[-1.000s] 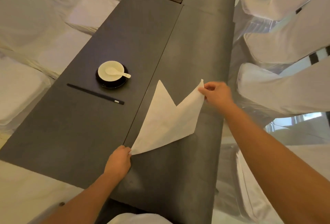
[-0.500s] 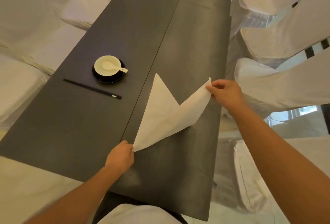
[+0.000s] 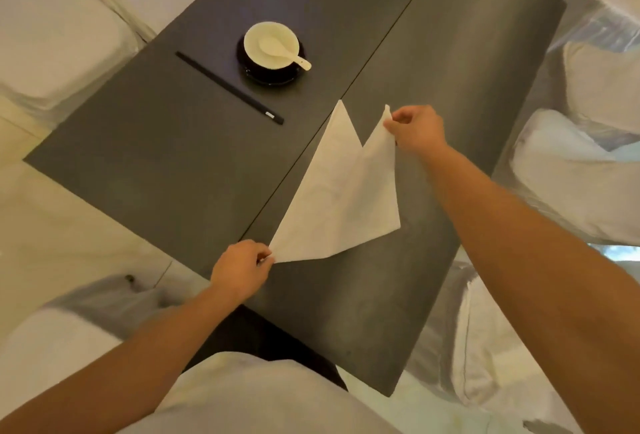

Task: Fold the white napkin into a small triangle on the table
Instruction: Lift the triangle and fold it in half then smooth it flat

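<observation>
While the left hand (image 3: 240, 269) pinches the near tip of the white napkin (image 3: 341, 198) on the dark table (image 3: 173, 156) and the right hand (image 3: 417, 128) pinches its raised far-right corner, misalignment looks likely — if either pinch slips, the two far points land apart and the fold skews.

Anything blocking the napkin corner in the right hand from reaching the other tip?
Nothing visible. The right hand pinches the raised corner of the white napkin; only napkin and bare table lie between it and the other tip. The bowl and chopsticks sit off to the left, apart.
</observation>
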Available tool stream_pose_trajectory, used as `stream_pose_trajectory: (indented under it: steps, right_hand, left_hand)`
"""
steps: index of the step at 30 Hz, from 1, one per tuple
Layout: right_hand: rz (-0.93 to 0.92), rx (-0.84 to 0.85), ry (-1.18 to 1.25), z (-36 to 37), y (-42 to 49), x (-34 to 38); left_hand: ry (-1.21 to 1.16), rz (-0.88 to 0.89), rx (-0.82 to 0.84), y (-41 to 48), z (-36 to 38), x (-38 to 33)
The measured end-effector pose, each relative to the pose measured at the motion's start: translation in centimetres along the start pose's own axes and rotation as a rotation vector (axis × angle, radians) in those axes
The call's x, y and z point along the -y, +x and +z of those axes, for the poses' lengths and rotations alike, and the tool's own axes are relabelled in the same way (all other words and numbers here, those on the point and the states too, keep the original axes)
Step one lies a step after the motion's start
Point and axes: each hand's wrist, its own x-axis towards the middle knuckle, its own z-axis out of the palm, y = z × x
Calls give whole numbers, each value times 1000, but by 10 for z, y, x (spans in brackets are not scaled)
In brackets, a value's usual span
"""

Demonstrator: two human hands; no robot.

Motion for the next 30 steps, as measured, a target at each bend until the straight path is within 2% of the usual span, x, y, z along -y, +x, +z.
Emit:
stream_pose_trajectory:
  steps: [7,14,24,30]
  right_hand:
    - [-26,-25,-99,27,54,1]
    - [-19,30,-92,56,91,-6]
    - [-50,203,92,96,107,-2]
    - [-25,166,22,108,116,-2]
  left_hand:
    - [22,-61,34,-4,2,4]
    - [71,-81,107,6,-1,2]
    - [216,-4,146,16,-4,1]
    - [271,59,153,15,-4,2]
